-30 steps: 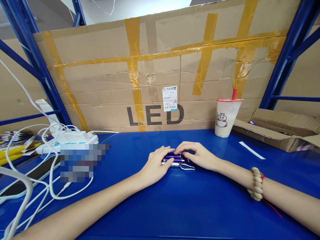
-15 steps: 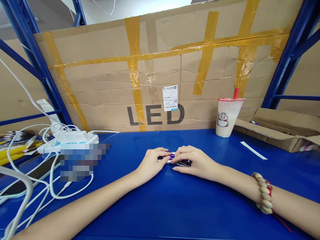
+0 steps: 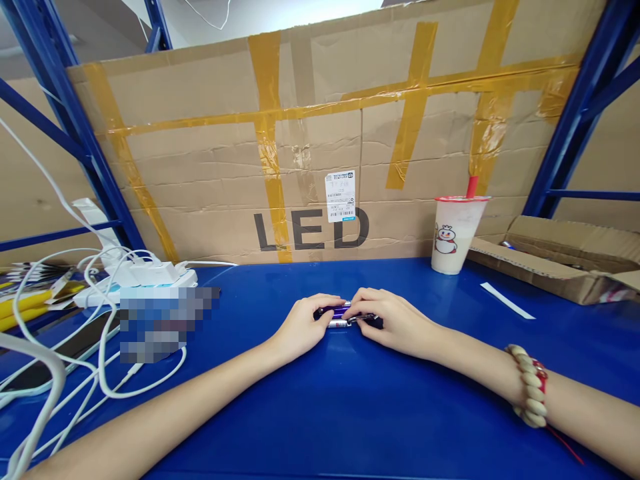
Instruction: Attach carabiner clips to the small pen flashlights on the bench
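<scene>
Several small pen-like metal tubes lie side by side on the blue tabletop (image 3: 320,413), between my two hands. One is a purple tube (image 3: 340,311), and in front of it lies a silver tube (image 3: 338,324). My left hand (image 3: 301,328) grips their left ends between thumb and fingers. My right hand (image 3: 395,318) curls its fingers over the right end, where a thin metal clip (image 3: 361,317) shows. A dark piece (image 3: 375,323) sits under the right palm. Fingers hide much of the tubes.
A lidded drink cup (image 3: 453,237) with a red straw stands at back right, beside a white strip (image 3: 507,301) and an open cardboard box (image 3: 545,270). White cables (image 3: 103,360), a power strip (image 3: 150,273) and a phone (image 3: 65,350) fill the left side. A large carton (image 3: 215,180) walls the back.
My right thumb has drawn in toward the tubes, and my left thumb has shifted left. More of the silver and purple tubes now shows between my hands.
</scene>
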{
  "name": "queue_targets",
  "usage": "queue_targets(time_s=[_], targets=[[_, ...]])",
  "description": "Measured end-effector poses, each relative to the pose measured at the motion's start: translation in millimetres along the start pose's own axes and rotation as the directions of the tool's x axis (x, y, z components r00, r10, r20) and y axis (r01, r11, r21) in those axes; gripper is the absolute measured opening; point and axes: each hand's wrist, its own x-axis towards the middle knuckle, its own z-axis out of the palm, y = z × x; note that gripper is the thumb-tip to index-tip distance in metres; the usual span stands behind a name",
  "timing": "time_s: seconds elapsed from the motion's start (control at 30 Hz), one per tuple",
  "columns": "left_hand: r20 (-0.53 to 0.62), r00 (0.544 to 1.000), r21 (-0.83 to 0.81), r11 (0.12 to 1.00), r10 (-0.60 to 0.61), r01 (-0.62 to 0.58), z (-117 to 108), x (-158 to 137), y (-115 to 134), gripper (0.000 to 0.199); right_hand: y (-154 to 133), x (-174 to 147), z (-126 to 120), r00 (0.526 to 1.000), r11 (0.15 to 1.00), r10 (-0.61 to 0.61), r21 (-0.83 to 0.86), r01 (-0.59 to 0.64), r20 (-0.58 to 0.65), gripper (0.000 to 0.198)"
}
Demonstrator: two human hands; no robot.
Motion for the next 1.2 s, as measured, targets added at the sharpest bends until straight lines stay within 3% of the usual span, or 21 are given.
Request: queue_targets(time_s=[0.13,0.33,0.77,1.03,1.2], targets=[[-0.018,1.0,-0.012,1.0,-0.017,0.016,1,-1,2,0.034,-3,0,-2,0.999,0.999,0.04,-0.016,-0.04,0.013,0.024],[-0.01,0.998,-0.005,0.998,0.065,-0.065,2,0,2,0.033,-15,-3,-4,0.999,0.999,0.026,0.026,-0.027,0.039,0.03],[-0.012,1.0,0.015,1.0,-0.02,0.02,1,0,1,0.033,-4,1,-1,0.997,0.999,-0.029,0.031,0.027,0.078,0.027],[-0.071,0.997,0.007,1.0,-0.025,0.026,1,0,0,0.028,-9,1,-8,0.985,0.981,0.17,-0.096,-0.167,0.023,0.022],[0.012,1.0,-0.089,0.996,0.013,-0.012,-4,0,4,0.027,-5,1,-5,0.995,0.998,0.045,0.048,-0.049,0.085,0.024]])
